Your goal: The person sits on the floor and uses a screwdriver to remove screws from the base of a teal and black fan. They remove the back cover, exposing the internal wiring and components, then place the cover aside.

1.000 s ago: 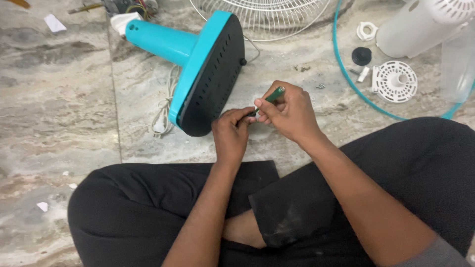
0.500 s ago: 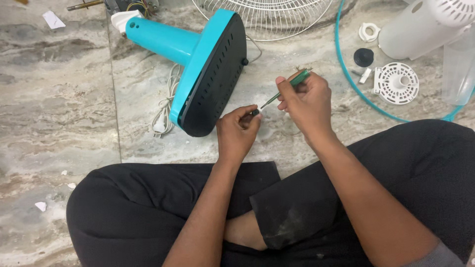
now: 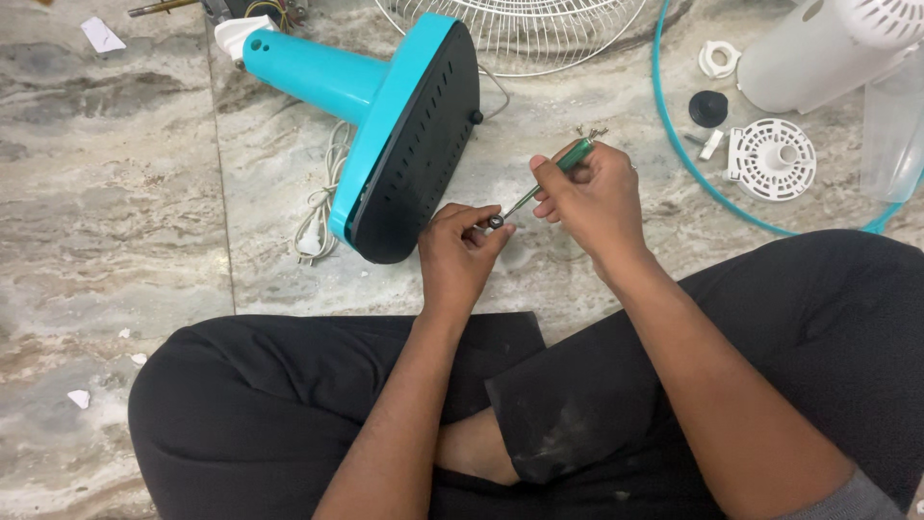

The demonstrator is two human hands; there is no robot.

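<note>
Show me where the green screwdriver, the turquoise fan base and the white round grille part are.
green screwdriver (image 3: 576, 154), head view, on its handle.
turquoise fan base (image 3: 385, 116), head view, on its rim.
white round grille part (image 3: 772, 160), head view, near its centre.

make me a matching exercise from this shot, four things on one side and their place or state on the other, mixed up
Things
1. green-handled screwdriver
2. small dark round part
3. turquoise fan base with black underside
4. round white slotted plastic disc

Places or states
A. flat on the stone floor, far right
B. pinched in the left hand
C. tipped on its side on the floor
D. held in the right hand, tip at the small part

Pairs: 1-D, 2-B, 3-C, 4-A
</note>
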